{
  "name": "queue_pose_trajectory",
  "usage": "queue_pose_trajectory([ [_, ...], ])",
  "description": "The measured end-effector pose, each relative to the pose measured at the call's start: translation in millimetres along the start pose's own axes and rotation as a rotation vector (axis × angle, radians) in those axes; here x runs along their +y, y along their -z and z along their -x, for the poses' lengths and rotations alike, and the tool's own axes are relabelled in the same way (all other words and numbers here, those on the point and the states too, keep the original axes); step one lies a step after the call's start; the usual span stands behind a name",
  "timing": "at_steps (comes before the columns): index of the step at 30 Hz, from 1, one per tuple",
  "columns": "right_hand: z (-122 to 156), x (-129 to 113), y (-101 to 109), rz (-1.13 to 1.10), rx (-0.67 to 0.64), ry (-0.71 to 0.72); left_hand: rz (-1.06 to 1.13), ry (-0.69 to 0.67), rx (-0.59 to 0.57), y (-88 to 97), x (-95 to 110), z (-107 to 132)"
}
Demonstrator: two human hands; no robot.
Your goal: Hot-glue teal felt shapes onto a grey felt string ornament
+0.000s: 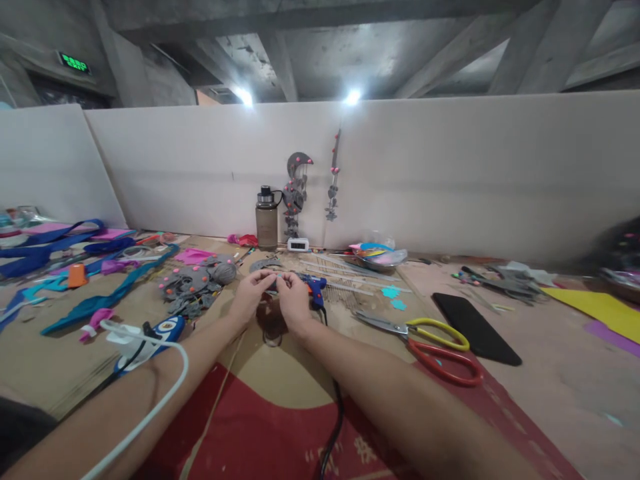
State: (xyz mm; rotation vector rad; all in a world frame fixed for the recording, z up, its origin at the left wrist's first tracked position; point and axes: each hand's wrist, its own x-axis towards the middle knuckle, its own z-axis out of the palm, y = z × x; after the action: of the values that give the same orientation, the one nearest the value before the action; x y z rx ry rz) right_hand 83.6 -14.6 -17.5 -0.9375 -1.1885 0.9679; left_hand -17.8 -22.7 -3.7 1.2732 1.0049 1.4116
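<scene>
My left hand and my right hand meet above the cardboard, fingertips pinched together on a small dark grey piece. Fingers cover most of that piece, so its shape is unclear. Beneath them lies a brown, glossy-looking patch or object, partly hidden. Just beyond my right hand rests a blue hot glue gun with a black cord. A grey crescent-shaped piece is on the table behind my fingers. Scissors with one yellow and one red handle lie to the right.
A black phone lies right of the scissors. Clear glue sticks and teal cutouts are behind. Grey felt pieces with pink dots, a power strip and a white cable sit left. A bottle stands at the wall.
</scene>
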Motion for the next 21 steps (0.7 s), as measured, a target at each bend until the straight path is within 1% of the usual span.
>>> queue_pose_trajectory([
  [5,-3.0,3.5,1.3,-0.010,-0.013,-0.011,0.003,0.019,0.072,-1.2,5.3,0.3],
  [10,-1.5,-0.1,3.5,0.020,-0.033,0.024,-0.028,0.051,0.097,-1.1,6.5,-1.3],
  [13,0.9,-3.6,4.4,0.095,-0.040,0.038,-0.079,0.023,0.136,-0.6,7.1,-1.5],
  [17,2.8,-6.2,4.9,0.153,0.012,0.001,-0.153,-0.004,0.173,-0.9,8.8,-0.7],
  [21,1.4,-6.8,5.5,0.149,-0.027,0.008,-0.218,-0.008,0.169,-2.2,10.1,-0.1],
])
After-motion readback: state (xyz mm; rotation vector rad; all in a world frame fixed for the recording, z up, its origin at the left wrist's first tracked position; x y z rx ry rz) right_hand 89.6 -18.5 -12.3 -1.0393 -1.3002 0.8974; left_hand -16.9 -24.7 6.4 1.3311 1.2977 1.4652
